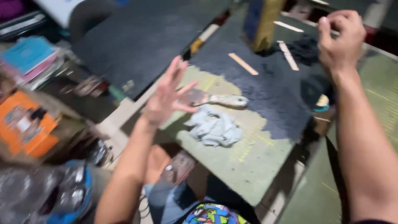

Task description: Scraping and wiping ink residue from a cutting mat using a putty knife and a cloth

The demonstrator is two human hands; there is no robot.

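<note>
My left hand (pixel 168 93) is raised over the left edge of a green cutting mat (pixel 248 159), fingers spread, holding nothing. Just right of it lies a putty knife (pixel 215 99) with a pale handle, and below that a crumpled grey rag (pixel 214 128). My right hand (pixel 342 39) is up at the top right with fingers curled in; whether it pinches something small is unclear. A dark gritty layer (pixel 269 83) covers the mat's far part, with flat wooden sticks (pixel 243 64) lying on it.
A blue and yellow upright block (pixel 261 20) stands at the back. A large dark board (pixel 141 39) lies to the left. Books and an orange box (pixel 27 128) clutter the left side. A small tub (pixel 321 103) sits by the mat's right edge.
</note>
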